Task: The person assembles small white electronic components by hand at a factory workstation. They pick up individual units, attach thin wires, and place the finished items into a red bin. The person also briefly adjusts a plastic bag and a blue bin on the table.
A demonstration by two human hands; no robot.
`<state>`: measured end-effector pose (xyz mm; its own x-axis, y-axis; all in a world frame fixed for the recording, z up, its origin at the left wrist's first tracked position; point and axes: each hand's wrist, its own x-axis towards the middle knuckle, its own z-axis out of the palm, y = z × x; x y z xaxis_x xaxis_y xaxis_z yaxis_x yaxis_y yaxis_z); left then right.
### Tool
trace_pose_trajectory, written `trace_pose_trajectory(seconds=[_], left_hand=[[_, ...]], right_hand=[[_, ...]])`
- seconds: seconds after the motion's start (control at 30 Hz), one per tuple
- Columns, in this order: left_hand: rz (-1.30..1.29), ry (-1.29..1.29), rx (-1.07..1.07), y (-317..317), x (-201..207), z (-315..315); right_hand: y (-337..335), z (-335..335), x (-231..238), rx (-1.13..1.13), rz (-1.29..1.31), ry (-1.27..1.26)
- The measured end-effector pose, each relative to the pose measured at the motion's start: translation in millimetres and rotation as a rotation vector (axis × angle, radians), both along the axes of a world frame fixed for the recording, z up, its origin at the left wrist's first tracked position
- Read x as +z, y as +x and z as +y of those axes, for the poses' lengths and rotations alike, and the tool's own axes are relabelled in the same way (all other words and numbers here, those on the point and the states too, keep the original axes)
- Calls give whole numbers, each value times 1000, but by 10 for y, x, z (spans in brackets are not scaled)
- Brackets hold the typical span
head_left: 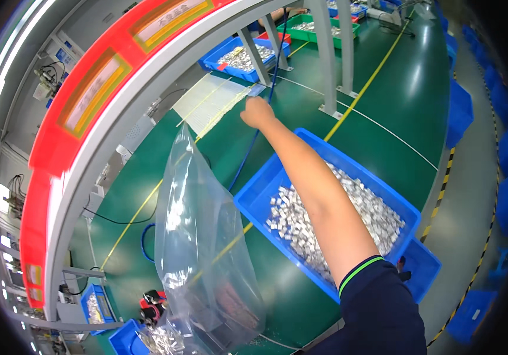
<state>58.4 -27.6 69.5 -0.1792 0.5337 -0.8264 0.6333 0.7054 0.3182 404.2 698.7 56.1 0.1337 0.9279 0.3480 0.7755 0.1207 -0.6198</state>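
The right arm reaches from the lower right to the upper middle of the frame, passing over a large blue tray [258,210] of small silvery-white blocks [378,216]. Its right hand [258,112], fingers curled in, is just beside the right edge of a pale sheet [206,97] on the green desk [384,142]; whether it is clamped on anything, I cannot tell. Left of centre, a clear plastic bag [186,195] rises to a narrow tip near that sheet. A pinkish patch shows dimly through its lower part; I cannot tell if this is the left hand, nor its state. The two hands are not seen together. Another blue tray [242,72] of pieces sits at the upper middle, near a green tray [310,29].
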Motion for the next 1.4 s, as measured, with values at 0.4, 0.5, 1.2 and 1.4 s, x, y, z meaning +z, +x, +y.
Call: trace_pose_trajectory(seconds=[0.4, 0.5, 1.2, 1.4], left_hand=[[337, -104, 145, 202, 409, 1153], [360, -139, 190, 287, 440, 1204], [381, -225, 259, 159, 491, 1070], [392, -238, 260, 104, 533, 958]], right_hand=[[348, 1722, -382, 149, 1487, -271], [251, 1890, -318, -54, 1520, -225], [-311, 2553, -314, -247, 1309, -182], [-526, 2213, -268, -290, 1386, -96]])
